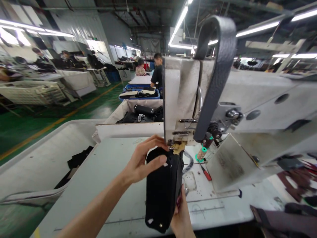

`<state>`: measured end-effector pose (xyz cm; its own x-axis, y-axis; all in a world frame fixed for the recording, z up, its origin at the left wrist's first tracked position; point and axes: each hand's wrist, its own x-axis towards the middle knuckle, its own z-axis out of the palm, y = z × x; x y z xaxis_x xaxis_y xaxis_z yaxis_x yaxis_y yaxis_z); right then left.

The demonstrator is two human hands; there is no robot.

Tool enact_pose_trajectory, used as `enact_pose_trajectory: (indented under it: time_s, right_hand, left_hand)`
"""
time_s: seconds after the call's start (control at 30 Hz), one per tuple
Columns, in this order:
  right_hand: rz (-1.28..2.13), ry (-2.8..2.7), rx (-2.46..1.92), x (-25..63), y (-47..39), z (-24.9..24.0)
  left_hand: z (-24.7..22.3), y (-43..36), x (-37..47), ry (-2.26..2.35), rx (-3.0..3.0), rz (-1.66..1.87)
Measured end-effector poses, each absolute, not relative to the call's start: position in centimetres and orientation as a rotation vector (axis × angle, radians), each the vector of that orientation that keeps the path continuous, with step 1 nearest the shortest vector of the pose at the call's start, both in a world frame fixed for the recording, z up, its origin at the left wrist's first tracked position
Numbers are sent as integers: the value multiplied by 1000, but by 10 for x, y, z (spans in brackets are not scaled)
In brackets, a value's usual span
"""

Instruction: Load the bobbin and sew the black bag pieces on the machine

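A black boxy piece (159, 191), like a small bag or case, stands tilted under the head of a white sewing machine (182, 96). My left hand (145, 160) lies over its top left edge, thumb on the near face and fingers reaching toward the presser area. From below, my right hand (182, 215) grips its lower right side; the fingertips are partly hidden behind the piece. The needle area is covered by the piece and the fingers.
Thread spools (201, 154) and a red-handled tool (206, 173) lie right of the machine head. A white bin (81, 124) with black pieces stands left of the table (116, 198). Dark brown material (274, 221) lies at the lower right. A person (157, 74) is beyond the machine.
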<state>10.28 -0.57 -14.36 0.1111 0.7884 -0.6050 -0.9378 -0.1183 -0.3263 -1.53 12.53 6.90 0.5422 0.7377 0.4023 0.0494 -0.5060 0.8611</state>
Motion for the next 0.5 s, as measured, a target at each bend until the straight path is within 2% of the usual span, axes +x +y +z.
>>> enact_pose_trajectory:
  time_s: [0.17,0.37,0.5]
  right_hand:
    - [1726,347,-608,133,-5,-124]
    - [1664,309,-676,184,-24,-97]
    - [1641,178,-806,179,-33,-105]
  left_hand:
    - [73,104,-6,719,2341,1043]
    - [61,104,3,1002,2179,1173]
    - [64,112,10,1186,2145,1183]
